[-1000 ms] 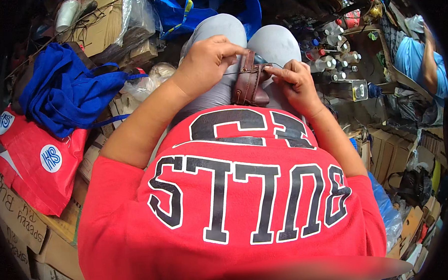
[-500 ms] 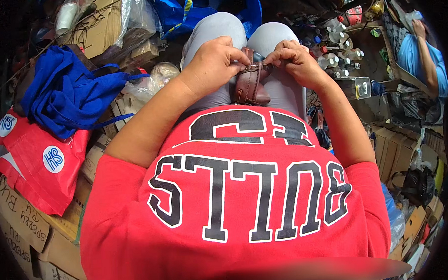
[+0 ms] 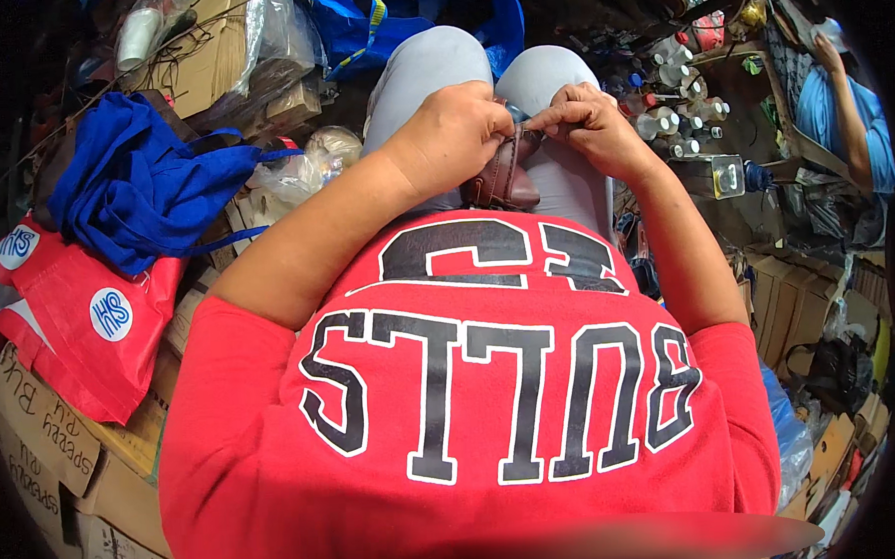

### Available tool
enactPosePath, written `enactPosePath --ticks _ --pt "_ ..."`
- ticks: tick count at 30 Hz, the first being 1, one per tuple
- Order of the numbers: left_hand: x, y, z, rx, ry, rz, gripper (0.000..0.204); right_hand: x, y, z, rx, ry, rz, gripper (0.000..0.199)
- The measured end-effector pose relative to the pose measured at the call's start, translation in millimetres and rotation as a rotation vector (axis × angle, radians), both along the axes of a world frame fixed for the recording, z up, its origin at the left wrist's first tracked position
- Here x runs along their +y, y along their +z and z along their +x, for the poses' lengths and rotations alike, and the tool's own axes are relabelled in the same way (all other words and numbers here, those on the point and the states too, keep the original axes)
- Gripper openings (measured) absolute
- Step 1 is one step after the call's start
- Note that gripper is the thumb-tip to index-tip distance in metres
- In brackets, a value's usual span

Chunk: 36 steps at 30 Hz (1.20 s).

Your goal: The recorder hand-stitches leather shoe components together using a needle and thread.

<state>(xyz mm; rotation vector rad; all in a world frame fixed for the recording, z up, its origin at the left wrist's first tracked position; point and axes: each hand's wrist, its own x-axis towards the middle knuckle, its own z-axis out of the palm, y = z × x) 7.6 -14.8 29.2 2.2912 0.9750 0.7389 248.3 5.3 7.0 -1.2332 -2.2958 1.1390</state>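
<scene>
A brown leather shoe [image 3: 508,180] with stitching along its edge rests between my thighs, its upper part covered by my fingers. My left hand [image 3: 453,131] is closed at the shoe's left side, knuckles up. What its fingertips pinch is hidden behind them. On the other side my right hand [image 3: 593,125] is closed too, with thumb and forefinger together at the shoe's top edge. Something thin may be in that pinch, too small to make out. A bluish patch [image 3: 515,112] shows between the two hands, just beyond the shoe.
Left of me lie a blue cloth bag [image 3: 134,183], a red bag [image 3: 75,336] and cardboard boxes [image 3: 39,422]. Several small bottles [image 3: 675,120] stand at the right, near a clear rectangular container [image 3: 718,176]. A person in a light blue top [image 3: 835,113] is at the far right.
My left hand has turned over into a tighter fist and moved slightly right, covering more of the shoe. The right hand has barely moved. The other person's raised hand has shifted a little.
</scene>
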Motion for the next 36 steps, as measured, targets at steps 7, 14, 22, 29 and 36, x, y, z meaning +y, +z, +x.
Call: enactPosePath --ticks 7,14,22,29,36 --pt "-7 -7 -20 0.091 0.074 0.117 0.021 1 -3 8 0.031 0.017 -0.052 0.036" --pt "11 -26 -22 0.008 0.068 -0.161 0.02 4 -9 5 0.05 0.004 -0.004 0.036" --pt "27 -23 -17 -0.02 -0.092 -0.139 0.019 4 -6 5 0.052 0.018 0.095 0.036" --pt "5 2 -15 0.145 0.041 0.037 0.019 -5 0 8 0.095 -0.043 0.059 0.037" --pt "2 -9 1 0.035 0.089 -0.057 0.015 -7 -5 5 0.113 -0.073 0.114 0.03"
